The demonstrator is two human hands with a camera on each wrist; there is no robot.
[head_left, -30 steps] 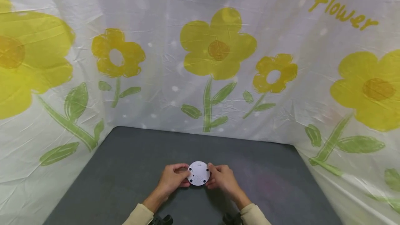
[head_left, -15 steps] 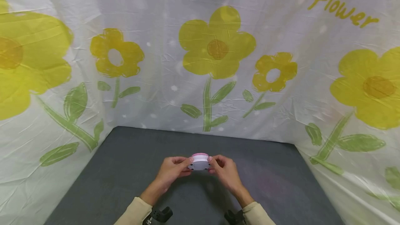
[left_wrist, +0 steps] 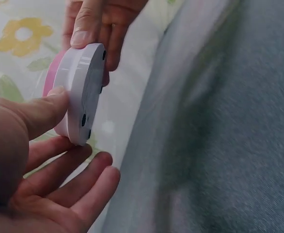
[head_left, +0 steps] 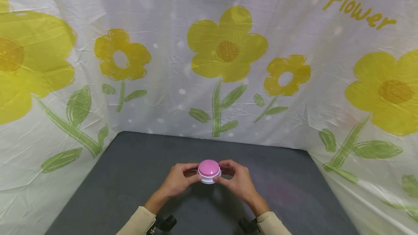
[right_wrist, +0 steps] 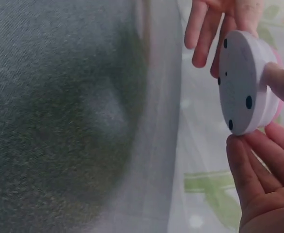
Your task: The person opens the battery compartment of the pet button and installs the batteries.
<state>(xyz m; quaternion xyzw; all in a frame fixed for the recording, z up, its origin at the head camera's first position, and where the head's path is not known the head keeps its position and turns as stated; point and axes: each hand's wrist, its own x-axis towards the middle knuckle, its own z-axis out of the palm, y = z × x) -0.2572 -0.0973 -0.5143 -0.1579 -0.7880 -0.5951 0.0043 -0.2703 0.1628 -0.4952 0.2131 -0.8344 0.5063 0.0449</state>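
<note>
A round push button (head_left: 209,169) with a glossy pink dome and a white base is held up over the dark table. My left hand (head_left: 177,180) pinches its left rim between thumb and fingers. On the opposite rim, my right hand (head_left: 237,180) pinches it the same way. In the head view the pink top faces up and toward me. The white underside (right_wrist: 238,82), with several small black feet, shows in the right wrist view. From the left wrist, the button (left_wrist: 79,92) is seen edge-on.
A dark grey table (head_left: 147,155) lies beneath the hands. White cloth (head_left: 169,111) printed with yellow flowers hangs behind and at both sides. Black straps with small devices (head_left: 167,223) are on both wrists.
Both hands have turned the button over: its white underside faced me, then its edge, and now the pink dome shows. It has also moved slightly away from me.
</note>
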